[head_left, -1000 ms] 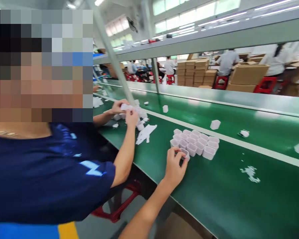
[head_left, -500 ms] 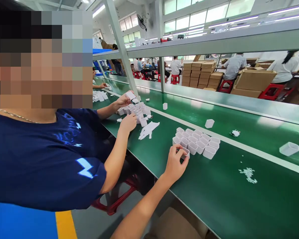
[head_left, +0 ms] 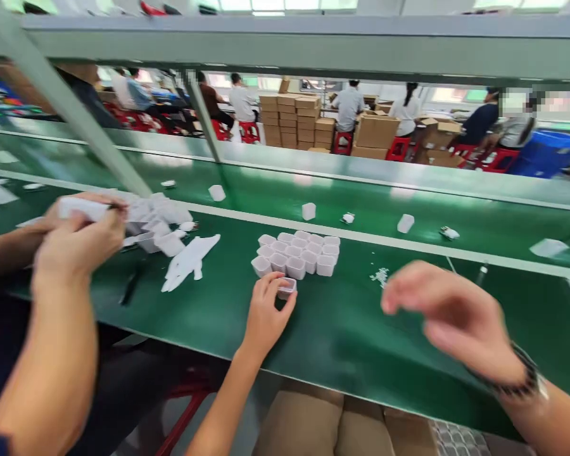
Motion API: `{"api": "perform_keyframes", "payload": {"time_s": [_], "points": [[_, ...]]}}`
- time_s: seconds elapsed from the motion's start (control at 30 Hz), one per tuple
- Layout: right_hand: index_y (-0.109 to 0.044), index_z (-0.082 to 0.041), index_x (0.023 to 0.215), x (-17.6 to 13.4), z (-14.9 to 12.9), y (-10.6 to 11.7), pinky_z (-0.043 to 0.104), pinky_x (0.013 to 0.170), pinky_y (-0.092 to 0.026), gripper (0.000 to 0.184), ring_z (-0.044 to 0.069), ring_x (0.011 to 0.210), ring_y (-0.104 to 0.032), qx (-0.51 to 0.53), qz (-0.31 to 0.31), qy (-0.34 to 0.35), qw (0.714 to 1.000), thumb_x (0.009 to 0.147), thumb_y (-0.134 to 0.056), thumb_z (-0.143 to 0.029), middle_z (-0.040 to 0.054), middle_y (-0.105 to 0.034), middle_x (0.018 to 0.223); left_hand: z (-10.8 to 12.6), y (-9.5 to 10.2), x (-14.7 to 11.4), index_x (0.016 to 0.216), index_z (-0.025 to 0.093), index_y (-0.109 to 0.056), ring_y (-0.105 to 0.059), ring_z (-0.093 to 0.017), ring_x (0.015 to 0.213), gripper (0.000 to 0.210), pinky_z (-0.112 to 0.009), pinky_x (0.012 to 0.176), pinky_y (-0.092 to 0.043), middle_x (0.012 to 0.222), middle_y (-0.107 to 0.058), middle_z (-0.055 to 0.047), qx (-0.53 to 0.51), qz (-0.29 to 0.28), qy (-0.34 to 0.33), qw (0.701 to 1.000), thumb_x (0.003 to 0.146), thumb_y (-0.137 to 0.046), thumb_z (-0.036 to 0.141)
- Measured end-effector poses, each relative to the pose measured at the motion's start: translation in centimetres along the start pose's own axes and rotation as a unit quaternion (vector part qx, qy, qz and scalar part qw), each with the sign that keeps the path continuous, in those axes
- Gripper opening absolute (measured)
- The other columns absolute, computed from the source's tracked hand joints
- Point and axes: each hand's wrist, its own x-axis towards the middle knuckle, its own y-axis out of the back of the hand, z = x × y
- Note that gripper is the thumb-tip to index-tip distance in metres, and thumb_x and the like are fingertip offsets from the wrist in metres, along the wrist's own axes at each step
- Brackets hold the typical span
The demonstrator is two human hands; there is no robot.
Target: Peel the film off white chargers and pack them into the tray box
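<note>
My left hand [head_left: 269, 311] grips a small white plastic cup-like housing [head_left: 287, 288] between thumb and fingers, its open end up, at the near side of a cluster of several similar white housings [head_left: 295, 266]. Over the green work surface at the right, my right hand [head_left: 449, 316] is raised with thumb and fingers apart and nothing in it; motion blurs it a little. A dark bracelet circles that wrist. Close to its fingertips lies a small heap of tiny whitish pieces [head_left: 380, 277].
A co-worker's hands [head_left: 83, 231] hold a white case at the left, beside a heap of white housings [head_left: 159, 215] and a white glove [head_left: 187, 259]. Single housings [head_left: 308, 211] and small white parts [head_left: 449, 233] lie on the far green strip. A slanted post [head_left: 71, 101] rises at the left.
The view has swung right, from the co-worker toward the bench ahead. My right hand has come into view. My left hand still holds the housing beside the cluster.
</note>
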Motion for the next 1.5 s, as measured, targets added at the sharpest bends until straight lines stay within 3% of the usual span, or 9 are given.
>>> {"api": "perform_keyframes", "payload": {"time_s": [0.07,0.13,0.2,0.3,0.63,0.97,1.23,1.33,1.5], "points": [[-0.067,-0.024,0.104,-0.2,4.9,1.4,0.035,0.076,-0.057,0.015,0.02,0.087,-0.069,-0.013,0.02,-0.14,0.99,0.097,-0.06,-0.035,0.006,-0.071,0.096,-0.1,-0.1,0.2,0.112,0.02,-0.058,-0.058,-0.027,0.114,0.024,-0.047,0.103,-0.048,0.119,-0.062,-0.011,-0.009,-0.006,-0.001,1.0,0.09,-0.065,0.026],[-0.069,-0.019,0.096,-1.2,10.7,3.0,0.036,0.077,-0.053,0.02,0.02,0.085,-0.066,-0.104,0.057,-0.286,0.951,0.091,-0.063,-0.038,0.0075,-0.072,0.096,-0.2,-0.1,0.2,0.119,0.019,-0.055,-0.058,-0.028,0.112,0.033,-0.046,0.101,-0.049,0.118,-0.063,-0.011,-0.009,-0.019,0.0,1.0,0.09,-0.066,0.029],[-0.069,-0.016,0.092,-2.6,15.4,4.1,0.037,0.076,-0.05,0.024,0.021,0.081,-0.064,-0.132,0.061,-0.327,0.934,0.087,-0.061,-0.038,0.0088,-0.072,0.091,-0.1,-0.1,0.2,0.121,0.021,-0.056,-0.059,-0.027,0.111,0.034,-0.044,0.1,-0.049,0.116,-0.063,-0.009,-0.001,-0.05,0.002,0.999,0.092,-0.065,0.034],[-0.07,-0.015,0.092,-4.0,18.9,4.4,0.034,0.07,-0.047,0.028,0.018,0.072,-0.059,-0.145,0.062,-0.342,0.926,0.084,-0.059,-0.04,0.0054,-0.069,0.081,-0.1,-0.1,0.2,0.122,0.025,-0.057,-0.061,-0.025,0.11,0.032,-0.038,0.095,-0.05,0.117,-0.064,-0.005,0.009,-0.103,0.02,0.994,0.094,-0.061,0.041],[-0.067,-0.016,0.082,0.6,22.2,3.2,0.027,0.062,-0.045,0.017,0.012,0.058,-0.055,-0.139,0.048,-0.366,0.919,0.083,-0.059,-0.031,0.0012,-0.066,0.075,0.1,0.2,0.1,0.114,0.027,-0.058,-0.063,-0.02,0.096,0.032,-0.029,0.076,-0.051,0.114,-0.064,-0.003,-0.004,-0.147,0.069,0.987,0.094,-0.058,0.052],[-0.067,-0.018,0.075,0.3,22.4,1.3,0.028,0.067,-0.04,0.012,0.015,0.07,-0.057,-0.229,0.097,-0.406,0.879,0.082,-0.065,-0.029,0.0017,-0.069,0.078,0.5,0.2,0.2,0.114,0.026,-0.058,-0.064,-0.018,0.091,0.03,-0.027,0.073,-0.051,0.112,-0.065,-0.002,-0.005,-0.155,0.053,0.986,0.094,-0.058,0.05],[-0.069,-0.017,0.085,0.2,22.3,2.8,0.028,0.071,-0.042,0.014,0.015,0.071,-0.055,-0.195,0.029,-0.362,0.911,0.084,-0.06,-0.028,0.002,-0.066,0.079,0.7,0.4,0.2,0.114,0.027,-0.059,-0.065,-0.018,0.086,0.029,-0.026,0.069,-0.052,0.11,-0.066,-0.003,-0.002,-0.147,0.04,0.988,0.094,-0.06,0.048],[-0.068,-0.017,0.093,-0.1,22.4,3.2,0.028,0.069,-0.044,0.02,0.014,0.07,-0.055,-0.178,0.027,-0.362,0.914,0.087,-0.056,-0.031,0.0018,-0.065,0.08,0.6,0.3,0.3,0.113,0.027,-0.06,-0.065,-0.018,0.087,0.029,-0.027,0.07,-0.052,0.109,-0.066,-0.003,-0.005,-0.142,0.036,0.989,0.094,-0.06,0.048],[-0.066,-0.017,0.086,-0.3,22.4,2.9,0.028,0.069,-0.043,0.017,0.015,0.071,-0.054,-0.197,0.029,-0.358,0.912,0.086,-0.059,-0.032,0.0021,-0.064,0.078,0.5,0.3,0.3,0.111,0.026,-0.06,-0.064,-0.019,0.091,0.032,-0.029,0.072,-0.053,0.111,-0.065,-0.004,-0.026,-0.159,0.069,0.984,0.093,-0.059,0.052]]}}
